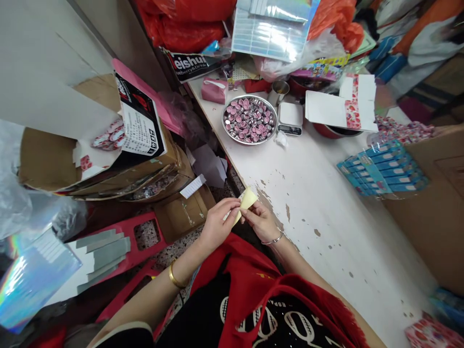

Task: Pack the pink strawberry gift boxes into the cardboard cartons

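Note:
Between my two hands is a small piece of pale yellow paper (249, 197), folded or curled, with a white side showing at its edge. My left hand (218, 221) pinches it from the left, thumb towards the middle. From the right, my right hand (261, 224) has thumb and fingers closed on it too. Both hands are just off the table's front edge, above my lap. Whether the paper is a sticker sheet I cannot tell. Farther up the white table (311, 193) stands a round metal bowl (225, 129) full of small pink-and-silver round pieces.
A small scale (290, 115) and a metal cup (279, 90) stand beside the bowl. White cards (326, 107) lie over a red bowl. Blue boxes (384, 169) are bundled at right. On my left are an open cardboard box (47, 159) and a pink stool (126, 261) bearing silvery sheets.

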A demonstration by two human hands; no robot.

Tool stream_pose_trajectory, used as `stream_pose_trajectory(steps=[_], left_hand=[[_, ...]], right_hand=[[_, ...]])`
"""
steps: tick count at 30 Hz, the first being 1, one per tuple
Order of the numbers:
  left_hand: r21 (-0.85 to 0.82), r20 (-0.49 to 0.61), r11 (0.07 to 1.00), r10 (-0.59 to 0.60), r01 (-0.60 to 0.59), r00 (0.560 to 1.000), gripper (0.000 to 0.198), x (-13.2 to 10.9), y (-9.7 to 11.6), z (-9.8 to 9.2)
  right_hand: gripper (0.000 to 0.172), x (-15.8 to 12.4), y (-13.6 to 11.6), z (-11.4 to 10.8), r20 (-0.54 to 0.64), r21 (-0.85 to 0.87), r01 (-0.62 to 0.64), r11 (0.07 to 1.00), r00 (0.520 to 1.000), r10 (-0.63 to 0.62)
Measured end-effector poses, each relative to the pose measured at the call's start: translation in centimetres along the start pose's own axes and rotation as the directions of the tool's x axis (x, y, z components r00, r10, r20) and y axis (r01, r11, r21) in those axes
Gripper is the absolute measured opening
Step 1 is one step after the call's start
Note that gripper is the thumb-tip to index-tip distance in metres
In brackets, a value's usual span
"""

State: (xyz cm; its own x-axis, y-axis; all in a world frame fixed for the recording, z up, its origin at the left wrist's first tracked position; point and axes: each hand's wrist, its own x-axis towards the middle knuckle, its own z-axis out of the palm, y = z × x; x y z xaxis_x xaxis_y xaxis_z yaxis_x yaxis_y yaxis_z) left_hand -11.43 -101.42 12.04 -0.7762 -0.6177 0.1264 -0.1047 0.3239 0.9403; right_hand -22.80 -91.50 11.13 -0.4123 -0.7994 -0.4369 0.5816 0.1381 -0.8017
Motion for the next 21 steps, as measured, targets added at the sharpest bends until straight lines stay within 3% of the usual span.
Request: stream_pose_trajectory(steps=[5,15,18,21], left_hand=[[-0.215,-0.060,0.964,-0.174,0.157,0.983,0.013,-0.4,0.0,0.0],[-0.260,-0.085,0.948,-0.210,0.182,0.974,0.013,-0.2,-0.1,-0.3],[-0.272,-0.070,0.939,-0.236,0.209,0.969,0.013,-0.1,-1.0,-1.4],[-0.312,-0.064,0.915,-0.291,0.258,0.955,0.014,0.1,-2.7,-3.7]], right_hand=[[0.035,-0.8,-0.4,0.4,0.037,0.049,-0.049,0.998,0.998,0.047],[0.033,-1.1,-0.2,0.8,0.058,0.106,-0.143,0.984,0.989,0.137],[0.031,-0.9,-0.3,0.8,0.029,0.145,-0.192,0.971,0.981,0.189],[0.031,-0.4,-0.6,0.7,0.062,0.176,-0.280,0.944,0.960,0.273]])
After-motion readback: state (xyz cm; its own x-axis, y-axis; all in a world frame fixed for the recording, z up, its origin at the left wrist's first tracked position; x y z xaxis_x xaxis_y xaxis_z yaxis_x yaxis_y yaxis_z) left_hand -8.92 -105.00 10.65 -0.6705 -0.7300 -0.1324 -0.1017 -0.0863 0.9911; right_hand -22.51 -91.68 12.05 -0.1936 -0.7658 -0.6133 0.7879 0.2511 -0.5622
